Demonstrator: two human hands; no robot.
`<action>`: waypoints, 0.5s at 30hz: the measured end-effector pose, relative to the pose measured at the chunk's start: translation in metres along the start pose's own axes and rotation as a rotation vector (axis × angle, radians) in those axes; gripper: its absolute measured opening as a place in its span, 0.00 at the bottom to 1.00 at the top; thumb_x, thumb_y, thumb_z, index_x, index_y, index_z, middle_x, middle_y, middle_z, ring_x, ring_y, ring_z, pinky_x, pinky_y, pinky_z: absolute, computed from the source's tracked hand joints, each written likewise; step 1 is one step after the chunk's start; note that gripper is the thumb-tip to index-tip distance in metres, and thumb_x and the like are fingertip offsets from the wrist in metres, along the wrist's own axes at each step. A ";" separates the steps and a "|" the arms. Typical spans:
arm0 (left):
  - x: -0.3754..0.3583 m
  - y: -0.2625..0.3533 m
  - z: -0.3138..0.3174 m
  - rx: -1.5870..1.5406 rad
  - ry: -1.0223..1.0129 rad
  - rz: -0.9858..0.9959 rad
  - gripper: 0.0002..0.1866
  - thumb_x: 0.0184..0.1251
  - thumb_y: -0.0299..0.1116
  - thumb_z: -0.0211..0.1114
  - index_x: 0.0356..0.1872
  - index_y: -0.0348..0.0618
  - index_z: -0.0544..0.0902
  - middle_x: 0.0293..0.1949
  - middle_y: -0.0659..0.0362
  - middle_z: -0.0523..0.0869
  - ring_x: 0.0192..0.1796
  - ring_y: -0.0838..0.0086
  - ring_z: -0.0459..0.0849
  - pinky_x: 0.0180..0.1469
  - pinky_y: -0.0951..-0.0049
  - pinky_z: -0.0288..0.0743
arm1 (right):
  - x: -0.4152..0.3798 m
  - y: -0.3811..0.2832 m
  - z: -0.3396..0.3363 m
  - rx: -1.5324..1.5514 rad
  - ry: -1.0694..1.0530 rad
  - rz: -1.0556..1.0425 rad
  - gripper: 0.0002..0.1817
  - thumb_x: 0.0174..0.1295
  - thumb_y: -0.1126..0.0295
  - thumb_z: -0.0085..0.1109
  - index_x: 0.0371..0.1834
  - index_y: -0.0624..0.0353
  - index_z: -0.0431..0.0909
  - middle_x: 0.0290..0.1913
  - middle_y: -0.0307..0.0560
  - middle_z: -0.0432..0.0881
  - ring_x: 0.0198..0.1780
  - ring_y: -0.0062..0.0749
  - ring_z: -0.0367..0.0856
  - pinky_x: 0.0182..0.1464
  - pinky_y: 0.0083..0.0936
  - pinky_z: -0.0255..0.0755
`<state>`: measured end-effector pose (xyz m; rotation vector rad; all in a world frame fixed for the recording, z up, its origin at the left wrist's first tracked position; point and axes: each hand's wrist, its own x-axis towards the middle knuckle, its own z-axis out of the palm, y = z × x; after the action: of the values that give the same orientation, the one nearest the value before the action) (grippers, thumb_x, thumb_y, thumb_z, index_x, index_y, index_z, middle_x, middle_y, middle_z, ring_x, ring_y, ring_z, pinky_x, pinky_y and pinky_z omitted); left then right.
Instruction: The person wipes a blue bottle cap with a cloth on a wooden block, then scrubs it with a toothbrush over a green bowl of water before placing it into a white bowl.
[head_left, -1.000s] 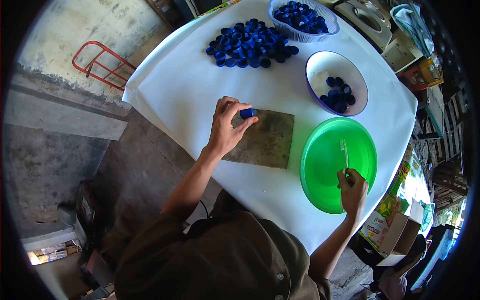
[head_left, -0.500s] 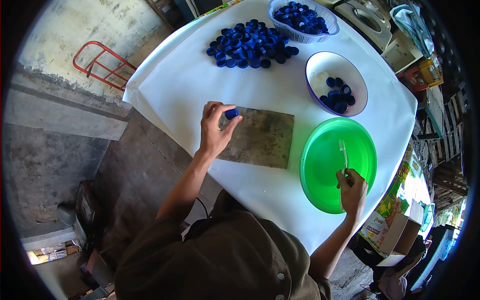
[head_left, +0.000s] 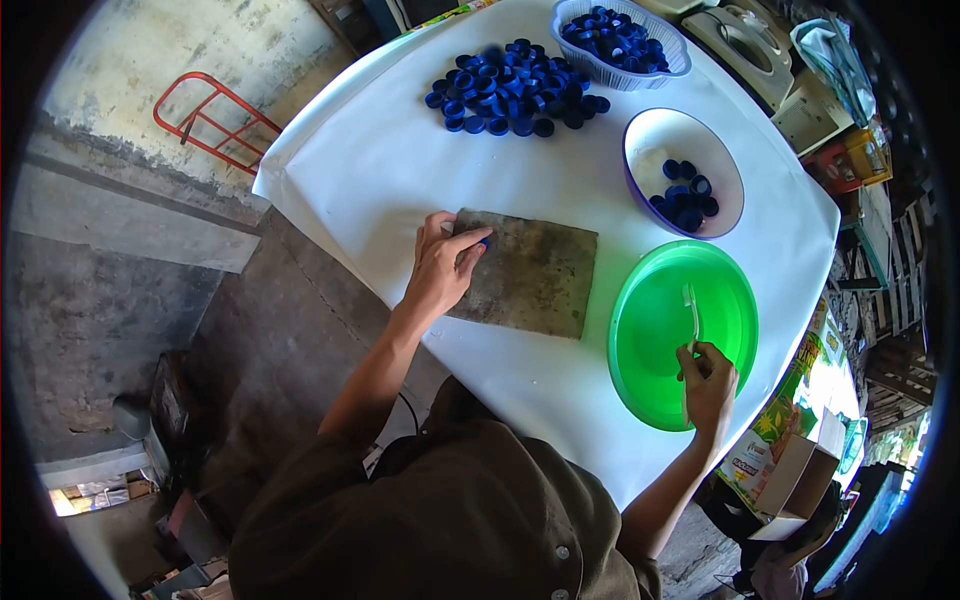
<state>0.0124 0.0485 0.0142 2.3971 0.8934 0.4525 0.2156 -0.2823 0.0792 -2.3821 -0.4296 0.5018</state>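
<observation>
My left hand (head_left: 441, 268) is over the left part of a worn, dark flat board (head_left: 535, 275), its fingers closed. Between thumb and index finger a sliver of a blue bottle cap (head_left: 486, 241) shows; the fingers hide the rest. My right hand (head_left: 710, 382) grips a white toothbrush (head_left: 694, 318) above a green basin (head_left: 622, 385), with the bristle end pointing away from me. Beyond the board, many blue caps (head_left: 515, 90) lie in a loose pile, with a blurred dark-blue spot at its back edge.
A white bowl with a purple outside (head_left: 640, 135) holds several blue caps. Behind it, a pale basket (head_left: 640, 80) is filled with more caps. All stand on a white-covered table (head_left: 350, 170). A red metal frame (head_left: 205, 120) leans by the left wall; a cardboard box (head_left: 797, 478) sits at right.
My left hand has lowered and turned over the board, so the cap in its fingers is now mostly hidden. My right hand with the toothbrush has barely moved. The view has shifted slightly.
</observation>
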 end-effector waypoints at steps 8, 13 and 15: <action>0.017 0.010 -0.009 -0.264 -0.119 -0.306 0.20 0.59 0.30 0.79 0.51 0.37 0.86 0.46 0.44 0.85 0.50 0.54 0.85 0.56 0.58 0.79 | 0.002 0.001 0.000 0.003 -0.002 -0.021 0.13 0.63 0.67 0.69 0.42 0.67 0.87 0.22 0.49 0.85 0.22 0.27 0.80 0.30 0.28 0.70; 0.017 0.000 0.005 -0.321 -0.052 -0.070 0.19 0.55 0.26 0.79 0.48 0.35 0.86 0.40 0.52 0.90 0.41 0.69 0.88 0.48 0.69 0.81 | 0.001 0.002 0.000 0.006 -0.004 -0.012 0.13 0.63 0.67 0.69 0.42 0.67 0.87 0.22 0.49 0.85 0.23 0.26 0.81 0.31 0.28 0.71; 0.017 0.000 0.005 -0.362 -0.067 -0.078 0.18 0.54 0.25 0.79 0.47 0.35 0.86 0.38 0.54 0.90 0.41 0.72 0.88 0.47 0.71 0.80 | 0.001 0.003 -0.001 0.007 -0.009 -0.016 0.13 0.63 0.67 0.69 0.42 0.67 0.87 0.22 0.49 0.85 0.23 0.26 0.81 0.31 0.28 0.71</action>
<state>0.0275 0.0579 0.0121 2.0292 0.7965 0.4578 0.2175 -0.2845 0.0782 -2.3681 -0.4501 0.5066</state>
